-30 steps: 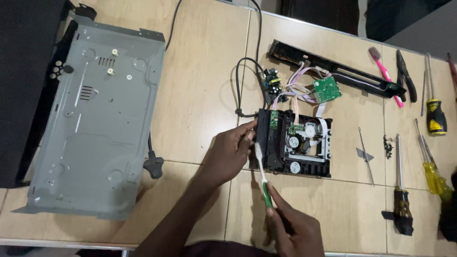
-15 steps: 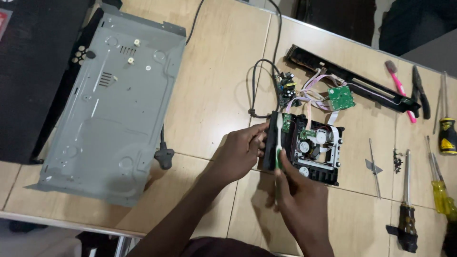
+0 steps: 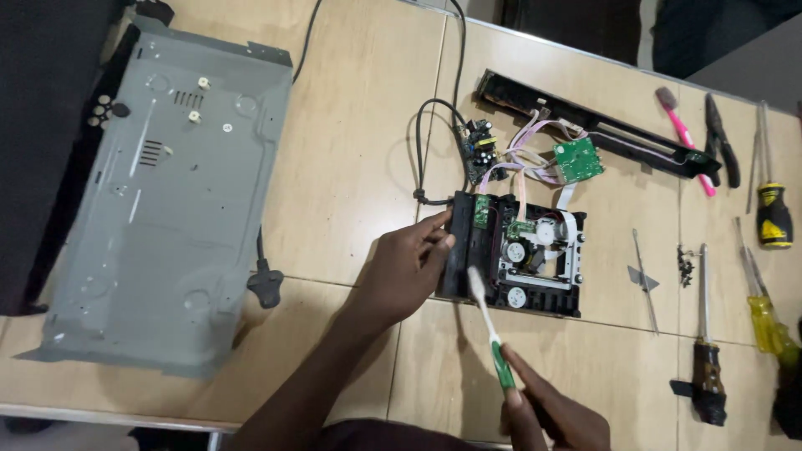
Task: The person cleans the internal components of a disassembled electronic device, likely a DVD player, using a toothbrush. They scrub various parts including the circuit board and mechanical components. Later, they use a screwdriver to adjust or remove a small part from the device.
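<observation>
Retreating toothbrush, right hand seemingly lower.

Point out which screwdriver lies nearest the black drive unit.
The brown-handled screwdriver, handle toward the table's near edge; the yellow-handled ones lie farther right of the drive.

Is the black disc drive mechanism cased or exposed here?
Exposed: the disc drive mechanism shows bare motors and circuit boards, while the grey metal chassis lies apart.

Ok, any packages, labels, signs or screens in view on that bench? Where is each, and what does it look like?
None that I can make out: no packages, signs or screens.
Nearest thing: yellow and black band on a screwdriver handle at the right edge, too small to tell if it is a label.
Green circuit board above the black drive mechanism: square, bare, no screen.
</observation>
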